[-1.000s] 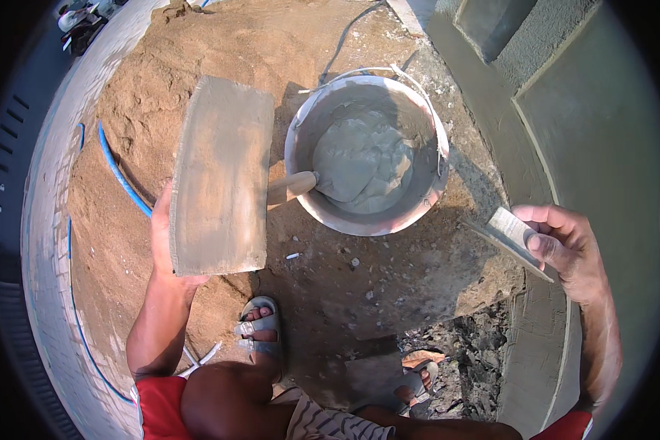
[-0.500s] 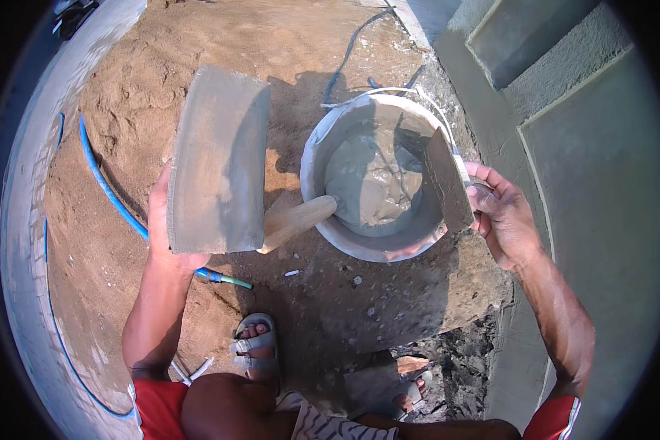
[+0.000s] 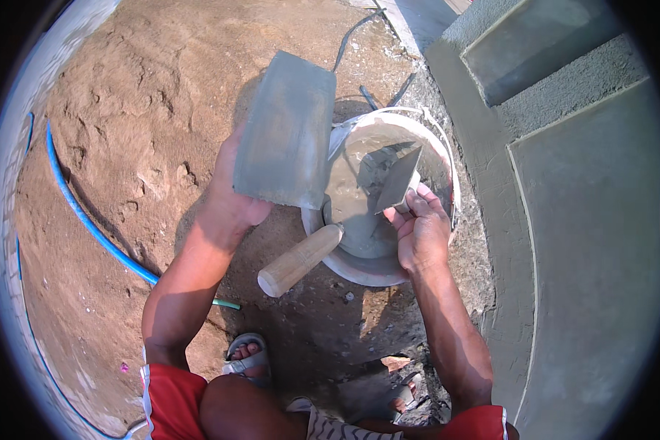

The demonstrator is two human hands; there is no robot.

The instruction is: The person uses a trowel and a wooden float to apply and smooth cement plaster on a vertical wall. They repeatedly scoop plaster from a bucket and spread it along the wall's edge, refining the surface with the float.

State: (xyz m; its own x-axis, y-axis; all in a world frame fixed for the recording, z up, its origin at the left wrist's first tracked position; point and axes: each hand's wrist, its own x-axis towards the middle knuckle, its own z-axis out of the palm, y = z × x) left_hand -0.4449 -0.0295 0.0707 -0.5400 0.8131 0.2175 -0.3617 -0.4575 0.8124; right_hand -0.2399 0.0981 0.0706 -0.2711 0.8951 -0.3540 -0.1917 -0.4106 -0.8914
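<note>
My left hand [image 3: 238,191] grips a grey, slightly curved rectangular board [image 3: 282,128], raised left of and partly over a white bucket [image 3: 451,169] of wet grey mortar [image 3: 356,180]. My right hand [image 3: 424,227] pinches a small flat float [image 3: 399,178] with a pale grip, tilted above the mortar in the bucket. A wooden handle [image 3: 297,260] sticks out over the bucket's near rim. Whatever it belongs to is hidden in the mortar.
Sandy ground [image 3: 132,88] with a blue hose [image 3: 88,213] lies to the left. Freshly plastered grey ledges and a recess [image 3: 579,242] line the right side. My sandalled foot [image 3: 246,356] stands below. Dark rubble [image 3: 418,389] lies near the lower right.
My left hand and the board have moved right and up toward the bucket. My right hand and float came leftward from beside the bucket to over the mortar. The view has shifted.
</note>
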